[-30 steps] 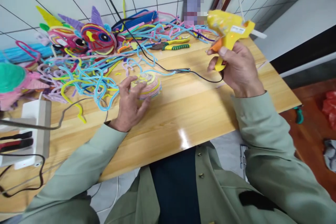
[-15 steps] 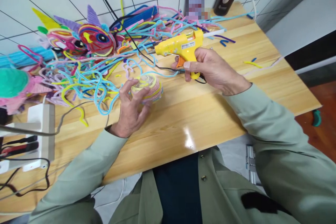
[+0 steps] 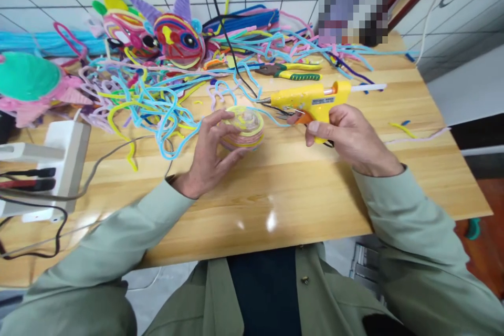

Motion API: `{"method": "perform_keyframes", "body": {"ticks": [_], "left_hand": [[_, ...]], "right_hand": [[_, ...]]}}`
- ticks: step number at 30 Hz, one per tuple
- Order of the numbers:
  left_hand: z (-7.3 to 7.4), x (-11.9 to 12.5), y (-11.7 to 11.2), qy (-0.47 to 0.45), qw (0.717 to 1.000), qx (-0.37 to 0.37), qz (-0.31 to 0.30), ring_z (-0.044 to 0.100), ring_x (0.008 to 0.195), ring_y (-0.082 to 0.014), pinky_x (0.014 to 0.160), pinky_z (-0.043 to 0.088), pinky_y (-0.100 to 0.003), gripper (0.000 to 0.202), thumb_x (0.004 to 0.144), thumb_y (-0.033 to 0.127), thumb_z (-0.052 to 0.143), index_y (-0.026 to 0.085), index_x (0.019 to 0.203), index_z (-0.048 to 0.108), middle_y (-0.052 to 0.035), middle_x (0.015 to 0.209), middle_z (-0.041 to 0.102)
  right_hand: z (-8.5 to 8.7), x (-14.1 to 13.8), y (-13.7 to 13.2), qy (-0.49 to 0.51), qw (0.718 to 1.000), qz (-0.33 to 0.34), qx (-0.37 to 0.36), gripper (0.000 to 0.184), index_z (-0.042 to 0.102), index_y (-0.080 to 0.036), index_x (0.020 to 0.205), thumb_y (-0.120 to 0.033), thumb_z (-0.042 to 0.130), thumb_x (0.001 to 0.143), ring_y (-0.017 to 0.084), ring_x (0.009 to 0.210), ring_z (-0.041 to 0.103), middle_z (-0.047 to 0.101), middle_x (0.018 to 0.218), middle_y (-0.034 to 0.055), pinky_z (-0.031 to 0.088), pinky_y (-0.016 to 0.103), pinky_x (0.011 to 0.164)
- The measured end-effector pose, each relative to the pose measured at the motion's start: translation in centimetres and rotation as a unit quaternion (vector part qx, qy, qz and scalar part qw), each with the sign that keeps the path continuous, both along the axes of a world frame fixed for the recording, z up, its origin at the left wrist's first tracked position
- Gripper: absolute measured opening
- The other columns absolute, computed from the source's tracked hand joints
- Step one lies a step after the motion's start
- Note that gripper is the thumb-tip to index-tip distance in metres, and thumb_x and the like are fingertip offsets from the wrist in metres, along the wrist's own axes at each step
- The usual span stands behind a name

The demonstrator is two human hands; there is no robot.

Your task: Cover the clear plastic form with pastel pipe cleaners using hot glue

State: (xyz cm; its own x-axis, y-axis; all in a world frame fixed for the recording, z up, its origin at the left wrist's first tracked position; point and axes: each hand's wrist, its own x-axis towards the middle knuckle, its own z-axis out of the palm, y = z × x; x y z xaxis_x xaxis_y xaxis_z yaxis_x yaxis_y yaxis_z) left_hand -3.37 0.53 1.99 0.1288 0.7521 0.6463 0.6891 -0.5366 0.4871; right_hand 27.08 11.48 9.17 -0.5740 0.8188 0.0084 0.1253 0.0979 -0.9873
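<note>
My left hand (image 3: pixel 208 160) grips a small round coil of pink and yellow pipe cleaners (image 3: pixel 243 127) and tilts it up off the wooden table (image 3: pixel 299 189). My right hand (image 3: pixel 348 139) is closed round the handle of a yellow hot glue gun (image 3: pixel 311 102), one finger on the orange trigger. The gun lies level, and its nozzle points left at the coil's right side, a short way from it. A white glue stick juts from the back of the gun.
A tangle of loose coloured pipe cleaners (image 3: pixel 157 105) covers the table's far left. Finished pipe-cleaner heads (image 3: pixel 177 39) stand by the tiled wall. Green-handled pliers (image 3: pixel 293 71) lie behind the gun. A white power strip (image 3: pixel 59 163) with cables sits at the left edge.
My right hand brought the glue gun down from the upper right and levelled its nozzle toward the coil. My left hand lifted and tilted the coil.
</note>
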Motion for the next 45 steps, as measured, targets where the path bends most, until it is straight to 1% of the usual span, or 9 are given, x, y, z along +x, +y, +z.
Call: {"method": "perform_keyframes", "body": {"ticks": [4, 9, 14, 19, 23, 31, 34, 38, 45], "left_hand": [[-0.8, 0.8, 1.2, -0.085, 0.996, 0.025, 0.002, 0.069, 0.134, -0.0284, 0.117, 0.059, -0.051, 0.035, 0.11, 0.056, 0.076, 0.029, 0.125, 0.059, -0.0088, 0.139, 0.069], [-0.9, 2.0, 1.9, -0.159, 0.987, 0.008, 0.001, 0.071, 0.129, -0.0257, 0.115, 0.06, -0.045, 0.043, 0.11, 0.055, 0.077, 0.028, 0.136, 0.056, -0.0072, 0.132, 0.07], [-0.3, 2.3, 1.7, -0.138, 0.99, -0.031, -0.01, 0.073, 0.127, -0.0264, 0.111, 0.063, -0.043, 0.051, 0.108, 0.057, 0.078, 0.026, 0.141, 0.056, -0.0094, 0.134, 0.071], [-0.8, 2.1, 2.3, -0.149, 0.987, -0.02, -0.049, 0.07, 0.137, -0.0299, 0.119, 0.06, -0.048, 0.057, 0.105, 0.057, 0.081, 0.026, 0.145, 0.055, -0.0123, 0.143, 0.069], [-1.1, 1.9, 2.6, -0.134, 0.988, -0.027, -0.071, 0.067, 0.143, -0.032, 0.125, 0.056, -0.053, 0.049, 0.11, 0.057, 0.074, 0.026, 0.143, 0.055, -0.014, 0.146, 0.068], [-1.5, 1.9, 2.2, -0.11, 0.992, -0.048, -0.044, 0.058, 0.149, -0.0327, 0.13, 0.05, -0.058, 0.048, 0.114, 0.057, 0.065, 0.027, 0.146, 0.047, -0.015, 0.15, 0.06], [-1.7, 2.1, 2.3, -0.113, 0.991, -0.055, -0.04, 0.059, 0.147, -0.0325, 0.128, 0.051, -0.057, 0.048, 0.113, 0.053, 0.067, 0.027, 0.146, 0.045, -0.0145, 0.148, 0.061], [-1.6, 1.9, 2.1, -0.12, 0.99, -0.046, -0.058, 0.061, 0.144, -0.0331, 0.126, 0.054, -0.056, 0.048, 0.11, 0.046, 0.07, 0.027, 0.147, 0.045, -0.0146, 0.147, 0.061], [-1.5, 0.9, 1.3, -0.095, 0.991, -0.034, -0.084, 0.062, 0.147, -0.0326, 0.127, 0.054, -0.056, 0.048, 0.112, 0.046, 0.071, 0.026, 0.148, 0.046, -0.0166, 0.152, 0.06]], "right_hand": [[0.4, -0.1, -0.6, -0.013, 1.0, 0.009, -0.003, 0.05, 0.077, -0.024, 0.071, -0.067, 0.095, 0.085, 0.019, 0.078, 0.072, 0.087, 0.101, 0.0069, 0.065, 0.033, 0.07], [0.1, 0.2, -0.6, -0.03, 0.999, 0.0, 0.011, 0.05, 0.079, -0.024, 0.069, -0.068, 0.094, 0.086, 0.017, 0.071, 0.067, 0.087, 0.093, 0.0061, 0.06, 0.032, 0.069], [0.0, 0.3, -0.8, -0.041, 0.999, 0.003, 0.019, 0.051, 0.079, -0.022, 0.066, -0.067, 0.092, 0.088, 0.022, 0.082, 0.073, 0.089, 0.104, 0.01, 0.057, 0.034, 0.072], [-0.8, -0.4, -1.3, 0.009, 0.999, -0.011, -0.034, 0.048, 0.083, -0.022, 0.079, -0.068, 0.096, 0.081, 0.016, 0.062, 0.065, 0.088, 0.093, 0.0086, 0.053, 0.033, 0.063], [-1.2, -0.7, -1.5, 0.01, 0.998, -0.006, -0.054, 0.047, 0.084, -0.022, 0.087, -0.065, 0.099, 0.079, 0.015, 0.061, 0.064, 0.087, 0.091, 0.0075, 0.055, 0.032, 0.063], [-0.7, -0.3, -1.7, -0.018, 0.999, -0.017, -0.02, 0.046, 0.085, -0.023, 0.085, -0.067, 0.097, 0.081, 0.018, 0.069, 0.068, 0.086, 0.094, 0.0075, 0.06, 0.034, 0.068], [-0.6, -0.1, -1.9, -0.042, 0.999, -0.017, -0.001, 0.048, 0.08, -0.023, 0.074, -0.068, 0.096, 0.081, 0.02, 0.074, 0.07, 0.082, 0.083, 0.0062, 0.061, 0.034, 0.072], [-0.5, -0.1, -2.2, -0.048, 0.999, -0.014, -0.002, 0.051, 0.078, -0.023, 0.075, -0.071, 0.097, 0.078, 0.018, 0.068, 0.066, 0.076, 0.073, 0.0029, 0.061, 0.033, 0.069], [0.2, -0.1, -3.0, -0.059, 0.998, 0.029, -0.007, 0.047, 0.077, -0.024, 0.08, -0.067, 0.094, 0.085, 0.02, 0.082, 0.072, 0.084, 0.092, 0.0063, 0.062, 0.031, 0.07]]}}
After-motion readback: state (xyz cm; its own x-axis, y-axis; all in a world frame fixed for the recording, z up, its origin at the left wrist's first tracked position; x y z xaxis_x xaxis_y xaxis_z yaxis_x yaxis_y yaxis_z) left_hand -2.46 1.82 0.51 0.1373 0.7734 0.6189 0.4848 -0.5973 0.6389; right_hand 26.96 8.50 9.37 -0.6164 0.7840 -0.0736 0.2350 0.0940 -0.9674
